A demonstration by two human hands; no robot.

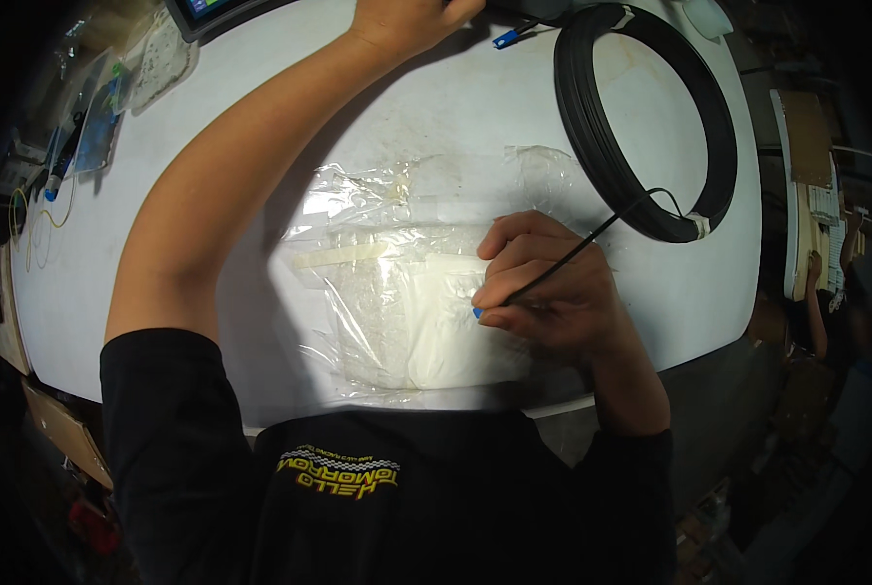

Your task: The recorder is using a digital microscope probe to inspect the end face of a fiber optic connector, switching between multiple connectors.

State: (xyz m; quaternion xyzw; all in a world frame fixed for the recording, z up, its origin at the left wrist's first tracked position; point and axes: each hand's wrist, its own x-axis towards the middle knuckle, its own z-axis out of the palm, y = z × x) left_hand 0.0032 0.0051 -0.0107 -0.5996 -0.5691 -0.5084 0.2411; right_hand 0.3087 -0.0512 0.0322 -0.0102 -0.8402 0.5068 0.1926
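Left hand stretched forward, right hand pinches a black cable.

At three o'clock, we pinch a black cable near its blue tip in our right hand, beside a white pad amid clear plastic film. Our left hand reaches toward twelve, its fingers partly cut off. The cable coil lies at two, a dark-framed screen at eleven.
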